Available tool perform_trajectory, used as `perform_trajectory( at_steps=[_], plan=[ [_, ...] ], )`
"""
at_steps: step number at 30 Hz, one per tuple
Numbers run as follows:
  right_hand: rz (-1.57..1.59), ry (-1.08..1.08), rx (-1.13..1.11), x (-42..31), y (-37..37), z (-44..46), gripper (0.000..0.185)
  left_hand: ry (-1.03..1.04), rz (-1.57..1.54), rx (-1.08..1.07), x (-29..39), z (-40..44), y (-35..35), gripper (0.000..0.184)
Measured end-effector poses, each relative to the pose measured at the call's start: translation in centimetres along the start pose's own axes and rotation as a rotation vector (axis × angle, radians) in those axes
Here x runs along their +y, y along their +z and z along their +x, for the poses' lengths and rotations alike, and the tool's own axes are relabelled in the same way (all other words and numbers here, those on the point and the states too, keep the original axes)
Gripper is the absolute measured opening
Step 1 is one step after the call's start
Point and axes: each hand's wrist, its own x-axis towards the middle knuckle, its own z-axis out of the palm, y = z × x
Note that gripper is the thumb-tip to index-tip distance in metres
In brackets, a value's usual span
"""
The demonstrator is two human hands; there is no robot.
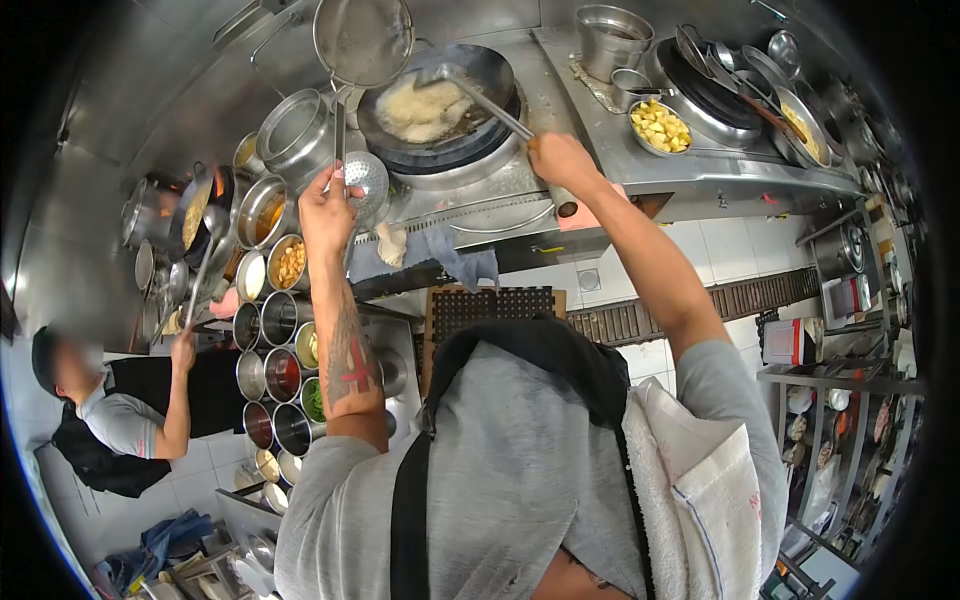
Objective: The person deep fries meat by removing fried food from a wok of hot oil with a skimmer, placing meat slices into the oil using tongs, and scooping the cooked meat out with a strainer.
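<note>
My left hand [328, 212] is closed on the handle of a round mesh strainer [363, 40], raised beside the wok with its basket at the top of the view. My right hand [563, 160] grips a long-handled ladle [497, 112], its thick handle end sticking out below the fist. The ladle's head reaches into a dark wok [493, 72] on the range, at the edge of pale, foamy food [425, 110]; the food's kind I cannot make out. Below my left hand's side of the wok lies a perforated skimmer [366, 188].
Metal pots [297, 130] and several ingredient tins [283, 372] stand left. A bowl of yellow chunks [660, 128] is right of the wok, near stacked pans [705, 85]. Cloths [460, 255] hang at the range edge. A co-worker [130, 400] cooks at far left.
</note>
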Motion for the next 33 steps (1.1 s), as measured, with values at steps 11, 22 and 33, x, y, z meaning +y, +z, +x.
perform_trajectory(
  at_steps=[11,22,33],
  plan=[
    [0.242,0.269,0.095,10.3,-2.0,-7.8,0.028,-0.020,0.051,-0.047,1.3,-0.3,3.1,0.032],
    [0.295,0.457,0.066,14.0,1.1,-13.5,0.027,-0.034,0.112,-0.064,1.5,-0.2,3.9,0.031],
    [0.664,0.616,-0.083,11.3,1.0,-14.3,0.023,0.142,0.515,0.125,-2.6,3.2,-1.4,0.032]
  ],
)
